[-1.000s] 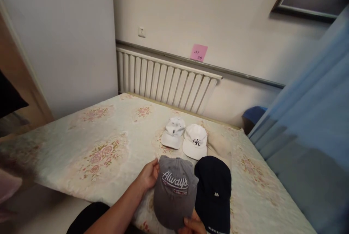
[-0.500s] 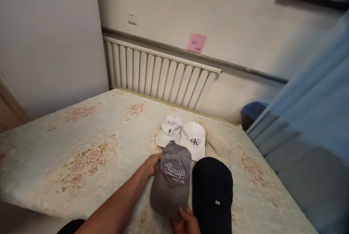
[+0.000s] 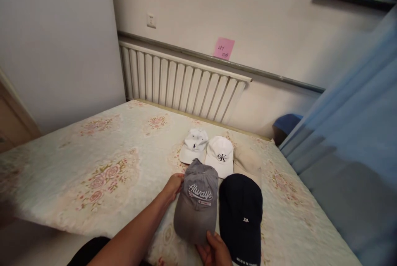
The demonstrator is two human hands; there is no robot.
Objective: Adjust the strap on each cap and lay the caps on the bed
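Observation:
A grey baseball cap [image 3: 198, 200] with white "Always" lettering is between my hands, its brim toward me. My left hand [image 3: 174, 185] grips its left side, with the fingertips hidden behind the crown. At the brim, my right hand [image 3: 215, 247] pinches the edge, thumb on top. Close to the right lies a dark navy cap [image 3: 240, 202] with a small white mark. Beyond the grey cap sit a white cap with a small dark emblem [image 3: 194, 147] and a white cap with a "CK" logo [image 3: 220, 154]. A beige cap [image 3: 248, 160] lies partly behind the navy one.
The caps lie on a bed or table with a floral cover [image 3: 105, 179]. A white radiator [image 3: 186, 86] stands against the far wall. A blue curtain [image 3: 347, 142] hangs on the right, beside a blue object [image 3: 288, 123]. A pale cabinet side [image 3: 58, 51] rises at left.
The view has shifted slightly, showing more of the navy cap's brim with white text. Both hands stay on the grey cap, which has barely moved.

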